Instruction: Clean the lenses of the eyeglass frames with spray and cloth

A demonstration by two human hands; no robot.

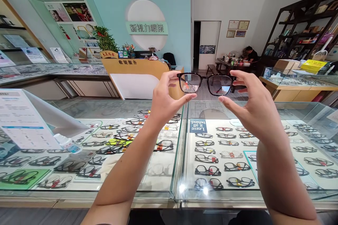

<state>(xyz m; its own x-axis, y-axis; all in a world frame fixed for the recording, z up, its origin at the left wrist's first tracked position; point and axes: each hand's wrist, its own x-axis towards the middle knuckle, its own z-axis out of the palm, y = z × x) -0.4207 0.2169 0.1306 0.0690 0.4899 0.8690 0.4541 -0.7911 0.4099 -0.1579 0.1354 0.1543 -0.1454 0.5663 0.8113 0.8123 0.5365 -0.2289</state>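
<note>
Black-rimmed glasses are raised before me, higher than the glass surface: my left fingers and right fingers, half curled, each hold one outer edge. My forearms block part of the spectacles inside; a folded sign and white bottle sit leftward, a green plant beyond.

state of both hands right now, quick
Left hand: holding one end of the glossy black, squarish-rimmed eyeglasses.
Right hand: holding their other end.
</note>
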